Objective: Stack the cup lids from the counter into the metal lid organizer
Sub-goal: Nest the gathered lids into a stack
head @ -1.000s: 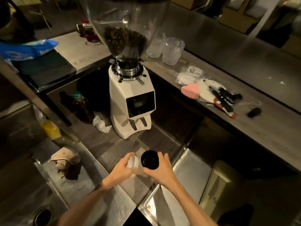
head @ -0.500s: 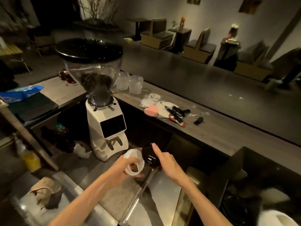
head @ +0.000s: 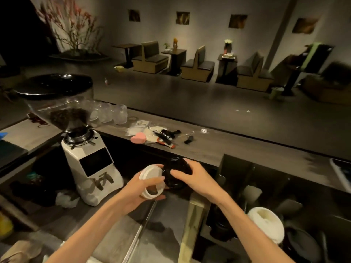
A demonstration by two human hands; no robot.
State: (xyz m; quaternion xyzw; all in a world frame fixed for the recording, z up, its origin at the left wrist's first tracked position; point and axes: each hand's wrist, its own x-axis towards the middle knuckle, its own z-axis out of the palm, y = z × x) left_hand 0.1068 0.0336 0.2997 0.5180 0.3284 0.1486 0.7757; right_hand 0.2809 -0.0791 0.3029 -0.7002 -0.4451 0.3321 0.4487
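Fingers (head: pixel 152 180) of the left hand (head: pixel 139 194) curl round a white plastic cup lid (head: pixel 150 182), thumb underneath, holding it tipped on edge with its hollow side turned toward the person. Beside it the right hand (head: pixel 195 179) grips a black plastic cup lid (head: pixel 175 174), its fingers spread over the dome from above. The two lids touch rim to rim in the air, above the grey steel work surface (head: pixel 106 242). Held like this, one colour per hand, they look sorted for separate stacks rather than nested together.

Down to the right, below the raised wooden bar surface (head: pixel 247 147), sits the metal lid organizer (head: pixel 195 221), a dim rack of upright compartments. A tall stack of white lids (head: pixel 266 224) already fills one of them; darker lids seem to lie in the slot next to it, though the gloom makes that hard to confirm. The hands are well apart from the rack, so my guess is that the carry across is the step in hand.

To the left stands a white coffee grinder with a bean-filled clear hopper (head: pixel 91 168). Farther back on the bar surface lie a pink heart-shaped object (head: pixel 138 137) and a few clear glasses (head: pixel 114 114).
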